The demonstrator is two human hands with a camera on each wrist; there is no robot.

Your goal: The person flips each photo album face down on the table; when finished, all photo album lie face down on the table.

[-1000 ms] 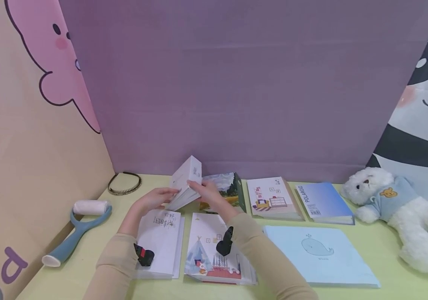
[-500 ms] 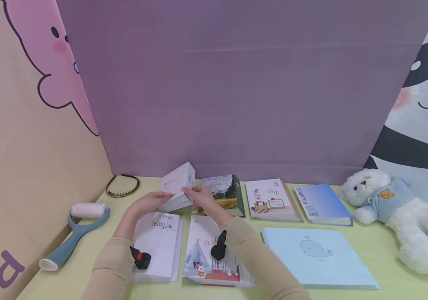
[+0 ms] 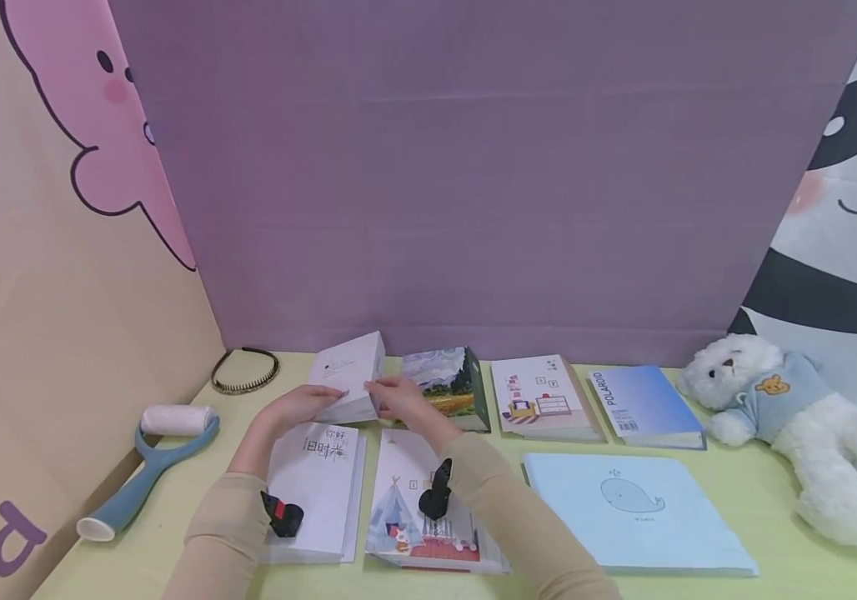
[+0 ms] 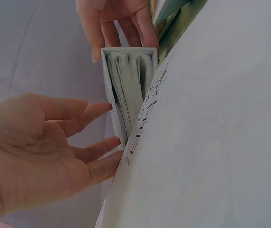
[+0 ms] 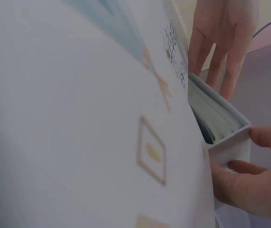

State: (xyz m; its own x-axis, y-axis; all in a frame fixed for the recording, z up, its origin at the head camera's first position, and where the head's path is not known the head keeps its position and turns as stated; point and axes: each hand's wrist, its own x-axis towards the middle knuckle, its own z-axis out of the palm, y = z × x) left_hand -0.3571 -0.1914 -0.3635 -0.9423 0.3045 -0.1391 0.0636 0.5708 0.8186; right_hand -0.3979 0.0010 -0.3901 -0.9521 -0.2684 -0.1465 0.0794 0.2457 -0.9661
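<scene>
A thick white photo album leans at the back left of the table, its cover tilted toward me. My left hand holds its lower left edge, and in the left wrist view the fingers touch its side. At the lower right corner, my right hand pinches the album by its spine; the right wrist view shows thumb and fingers on that corner. Its page edges face the left wrist camera. Just below the hands lie a white album with black lettering and a tent-picture album.
Right of the hands lie a landscape-cover album, a room-picture album, a blue POLAROID album and a pale blue whale album. A teddy bear lies far right. A headband and lint roller lie left.
The held album has come down and to the left, tipping from steeply raised to flatter. Both hands have moved along with it, uncovering more of the landscape-cover album.
</scene>
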